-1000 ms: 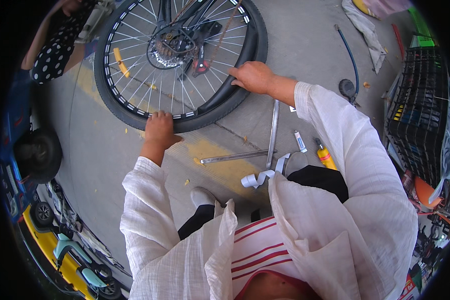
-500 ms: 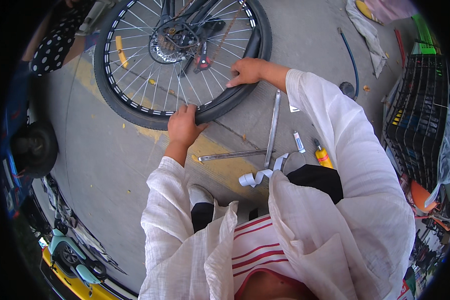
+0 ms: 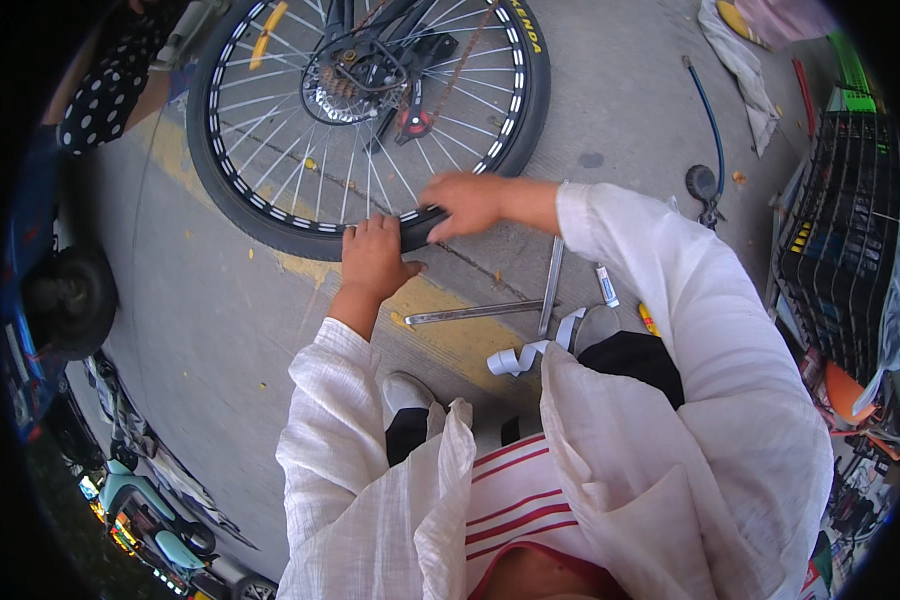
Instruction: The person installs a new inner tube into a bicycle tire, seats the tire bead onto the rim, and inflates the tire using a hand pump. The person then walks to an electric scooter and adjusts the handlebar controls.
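A bicycle wheel (image 3: pixel 270 212) with a black tyre (image 3: pixel 542 110) and silver spokes lies at the far side of the ground, its sprockets (image 3: pixel 338 82) and chain in the middle. My left hand (image 3: pixel 372 255) is closed over the tyre's near edge, fingers toward the rim, thumb out to the right. Just right of it, my right hand (image 3: pixel 467 205) grips the tyre between thumb and fingers. Nearer me lie two flat metal bars (image 3: pixel 475 311) (image 3: pixel 550 290), a curled white strip (image 3: pixel 518 358) and a small white-and-blue tube (image 3: pixel 607 286). My right sleeve mostly covers a yellow item (image 3: pixel 648 320).
A blue hose (image 3: pixel 706 120) with a black round end lies at the right, near a black crate (image 3: pixel 835 220). Another person's polka-dot clothing (image 3: pixel 110 100) shows at far left, above a dark vehicle wheel (image 3: pixel 70 300). A teal scooter (image 3: pixel 140 500) stands lower left.
The wheel has turned clockwise, its yellow reflector moving up. My right hand has slid left along the tyre toward my left hand. The black rubber overhanging the rim at right now sits along it.
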